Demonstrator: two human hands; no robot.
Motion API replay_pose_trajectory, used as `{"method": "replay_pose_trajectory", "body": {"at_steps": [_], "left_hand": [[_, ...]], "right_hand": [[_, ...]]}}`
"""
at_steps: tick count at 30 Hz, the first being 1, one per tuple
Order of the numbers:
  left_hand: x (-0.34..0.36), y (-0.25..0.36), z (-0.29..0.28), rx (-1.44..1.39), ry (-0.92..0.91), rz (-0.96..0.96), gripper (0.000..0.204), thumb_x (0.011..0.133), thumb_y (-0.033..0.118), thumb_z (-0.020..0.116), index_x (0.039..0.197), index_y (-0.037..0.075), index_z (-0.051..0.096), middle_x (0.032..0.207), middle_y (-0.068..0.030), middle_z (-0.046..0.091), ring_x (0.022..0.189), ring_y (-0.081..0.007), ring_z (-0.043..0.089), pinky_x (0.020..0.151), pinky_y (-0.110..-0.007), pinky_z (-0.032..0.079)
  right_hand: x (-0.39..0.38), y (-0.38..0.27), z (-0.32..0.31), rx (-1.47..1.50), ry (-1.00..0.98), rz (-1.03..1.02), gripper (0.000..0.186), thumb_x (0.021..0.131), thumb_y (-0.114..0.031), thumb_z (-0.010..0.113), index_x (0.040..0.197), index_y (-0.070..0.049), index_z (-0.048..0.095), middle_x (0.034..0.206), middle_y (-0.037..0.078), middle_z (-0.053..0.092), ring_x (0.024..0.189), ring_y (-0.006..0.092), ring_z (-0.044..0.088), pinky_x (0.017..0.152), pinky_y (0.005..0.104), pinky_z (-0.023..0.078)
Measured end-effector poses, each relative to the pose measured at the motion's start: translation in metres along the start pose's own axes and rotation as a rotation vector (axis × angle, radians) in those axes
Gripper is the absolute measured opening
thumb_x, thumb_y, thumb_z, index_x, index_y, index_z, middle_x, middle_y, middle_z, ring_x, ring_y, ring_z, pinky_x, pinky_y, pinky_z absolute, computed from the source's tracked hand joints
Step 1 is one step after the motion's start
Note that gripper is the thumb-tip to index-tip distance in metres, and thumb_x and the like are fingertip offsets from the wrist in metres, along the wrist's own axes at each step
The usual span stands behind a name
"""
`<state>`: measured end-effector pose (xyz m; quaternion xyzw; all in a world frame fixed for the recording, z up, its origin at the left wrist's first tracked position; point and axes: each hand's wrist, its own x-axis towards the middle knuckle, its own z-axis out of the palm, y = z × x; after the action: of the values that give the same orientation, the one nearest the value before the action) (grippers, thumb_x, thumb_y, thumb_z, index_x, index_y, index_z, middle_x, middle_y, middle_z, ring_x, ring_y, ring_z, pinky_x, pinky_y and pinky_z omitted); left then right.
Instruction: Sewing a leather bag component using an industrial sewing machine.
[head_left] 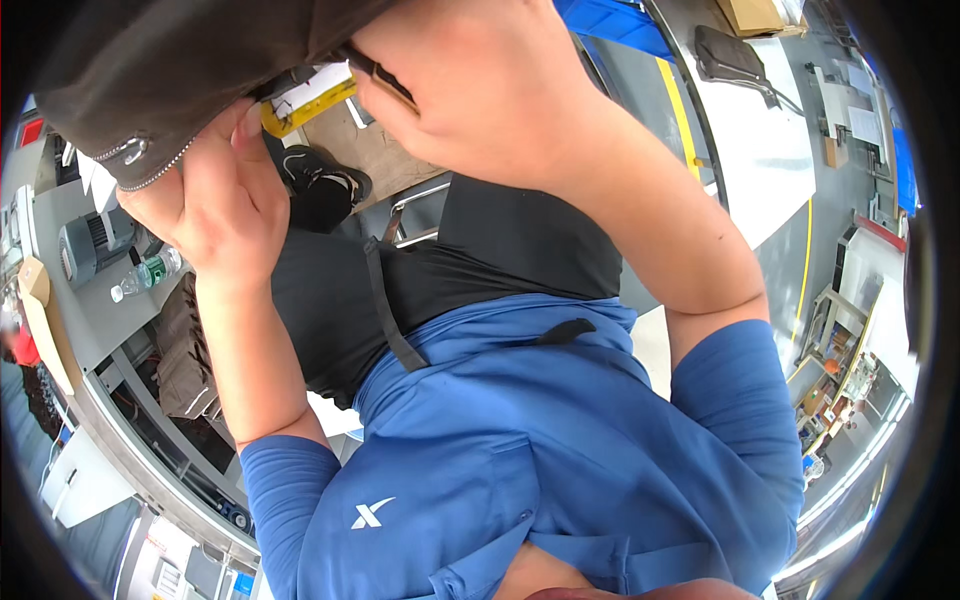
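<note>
A dark brown fabric bag (pixel 215 75) with a silvery zipper fills the upper left, close to the camera. My left hand (pixel 225 200) is closed on the bag's lower edge beside the zipper, thumb pressed against the fingers. At the top middle, my right hand (pixel 480 90) is closed with fingers curled round a dark strap (pixel 380 75), which seems to belong to the bag. The right fingertips are partly hidden. Between the hands, behind the bag, shows a yellow-edged holder (pixel 310 105) with white paper in it.
On the white table (pixel 775 160) at right lies another dark bag (pixel 735 60), near a cardboard box (pixel 755 15). A clear bottle (pixel 148 273) and a grey motor (pixel 95 245) are on the left bench. Brown bags (pixel 185 350) are beneath it. A blue bin (pixel 620 25) is at the top.
</note>
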<state>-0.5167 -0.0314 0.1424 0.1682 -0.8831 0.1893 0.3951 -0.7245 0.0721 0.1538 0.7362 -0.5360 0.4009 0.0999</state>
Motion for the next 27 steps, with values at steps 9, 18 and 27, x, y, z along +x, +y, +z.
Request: {"method": "replay_pose_trajectory", "body": {"at_steps": [9, 18, 27], "left_hand": [[0.006, 0.009, -0.013, 0.169, -0.214, -0.09, 0.018, 0.077, 0.028, 0.083, 0.095, 0.025, 0.081, 0.097, 0.0024, 0.07, 0.098, -0.0216, 0.06, 0.089, -0.037, 0.038], [-0.007, 0.008, 0.0, 0.206, -0.044, -0.061, 0.009, 0.083, 0.021, 0.077, 0.092, 0.022, 0.076, 0.104, 0.003, 0.067, 0.102, -0.0212, 0.057, 0.091, -0.036, 0.034], [-0.01, -0.003, 0.002, 0.263, -0.074, -0.013, 0.007, 0.087, 0.025, 0.074, 0.093, 0.02, 0.076, 0.109, 0.0028, 0.069, 0.103, -0.0199, 0.057, 0.091, -0.035, 0.031]], "right_hand": [[0.005, -0.013, 0.004, -0.175, -0.03, 0.1, 0.028, 0.081, -0.018, 0.063, 0.102, -0.001, 0.067, 0.106, 0.02, 0.065, 0.108, 0.0404, 0.058, 0.098, 0.0505, 0.04], [-0.006, -0.008, 0.006, -0.225, -0.049, 0.024, 0.032, 0.08, -0.017, 0.062, 0.108, -0.001, 0.066, 0.113, 0.022, 0.063, 0.113, 0.0409, 0.057, 0.101, 0.0524, 0.038], [-0.007, -0.002, 0.012, -0.179, 0.019, 0.015, 0.034, 0.081, -0.02, 0.063, 0.109, -0.002, 0.066, 0.114, 0.022, 0.064, 0.114, 0.0411, 0.057, 0.101, 0.0523, 0.038]]}}
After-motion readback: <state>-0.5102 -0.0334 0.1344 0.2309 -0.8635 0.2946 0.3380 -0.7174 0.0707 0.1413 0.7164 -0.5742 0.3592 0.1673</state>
